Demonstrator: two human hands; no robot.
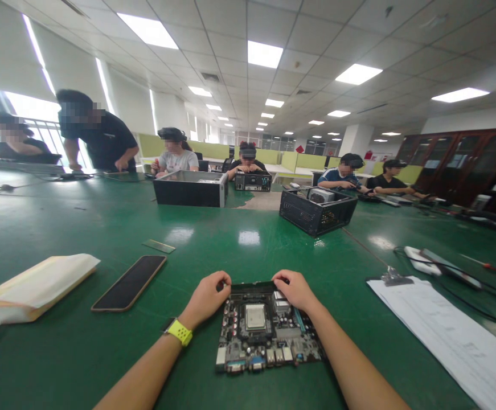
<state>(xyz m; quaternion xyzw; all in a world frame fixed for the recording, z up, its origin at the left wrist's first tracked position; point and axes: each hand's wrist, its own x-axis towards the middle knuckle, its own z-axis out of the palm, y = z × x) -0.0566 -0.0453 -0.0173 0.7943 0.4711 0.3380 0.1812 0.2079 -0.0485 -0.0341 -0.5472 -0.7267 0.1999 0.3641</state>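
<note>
A motherboard [273, 336] lies flat on the green table in front of me, its port side toward me and a square silver processor [255, 317] in its socket. Along the board's far edge runs a dark, narrow RAM stick [251, 286]. My left hand [209, 293] pinches the stick's left end between thumb and finger. At the other end, my right hand [292, 289] has its fingers closed on it as well. Whether the stick sits in a slot or just above one, I cannot tell. A yellow watch is on my left wrist.
Left lie a phone [130, 283], a small clear strip [159, 246] and a paper packet [38, 285]. A clipboard with papers [448, 336] and cables are at right. Beyond stand an open computer case [318, 210] and a black case [190, 191]. Several people work around the table.
</note>
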